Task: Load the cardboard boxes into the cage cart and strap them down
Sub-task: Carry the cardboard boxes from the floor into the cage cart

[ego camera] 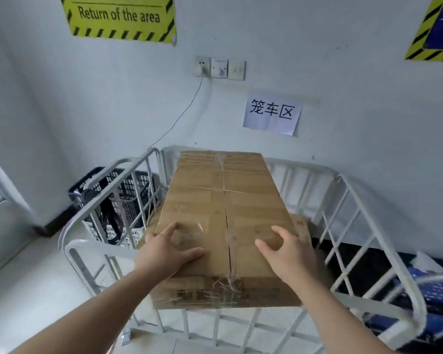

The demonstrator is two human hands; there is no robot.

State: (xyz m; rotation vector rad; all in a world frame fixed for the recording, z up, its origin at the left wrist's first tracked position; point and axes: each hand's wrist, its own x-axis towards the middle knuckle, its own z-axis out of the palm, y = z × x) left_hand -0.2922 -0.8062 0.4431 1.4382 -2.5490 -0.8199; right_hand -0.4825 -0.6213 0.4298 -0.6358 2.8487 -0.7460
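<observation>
So the box (225, 221) is a long taped cardboard one, sitting high in the white wire cart (384, 241), running lengthwise from the near rail back toward the wall. Its near end sticks up level with or a bit above the front rail. There's what looks like another box (301, 223) peeking out under its right side, so I'd guess it's stacked on that, but I can't see the contact.

Both hands are flat on top of the near end. Left hand (168, 251) is spread with the fingers slightly curled, thumb pointing in toward the center seam. Right hand (290, 251) is the same deal, mirrored. Neither grip is closed around anything, they're just palm-down and pressing or steadying.

Handling-wise: looks stiff, corrugated, with clear tape down the middle seam and crinkled tape on the near face. That tape is probably slick, so I'd keep palms on bare cardboard. Weight is hard to call from here. Being that long, it'll want to pivot if you push one corner, so I'd take it at both long edges near the end, or under the bottom corners to lift.

No strap on it yet as far as I can see.
</observation>
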